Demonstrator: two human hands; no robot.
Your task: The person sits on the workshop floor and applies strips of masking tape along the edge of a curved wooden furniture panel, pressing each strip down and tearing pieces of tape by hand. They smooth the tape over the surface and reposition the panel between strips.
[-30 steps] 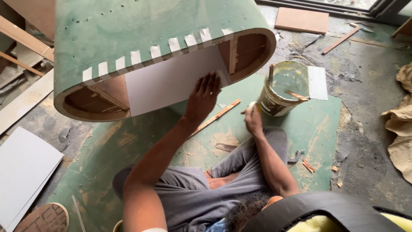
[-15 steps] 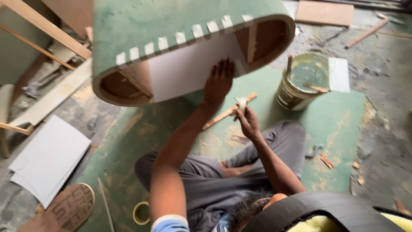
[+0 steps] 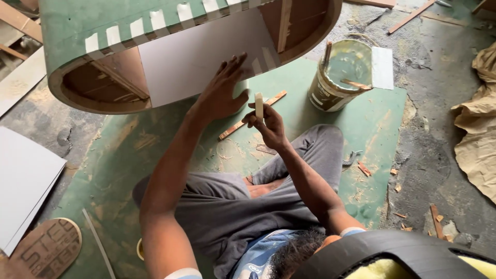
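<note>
My left hand (image 3: pixel 223 93) lies spread flat against the thin, bendy white sheet (image 3: pixel 199 57), while my right hand (image 3: pixel 266 123) pinches a small, light, stiff white strip (image 3: pixel 259 105) upright.

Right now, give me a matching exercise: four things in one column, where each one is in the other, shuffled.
Things:
1. left hand
2. right hand
3. bucket
4. wood strip

Places:
A. stands on the green mat, sticks lying in it
B. lies on the mat between the two hands
C. presses flat on the white sheet
D. pinches a small white piece upright

Pairs: 1-C, 2-D, 3-A, 4-B
</note>
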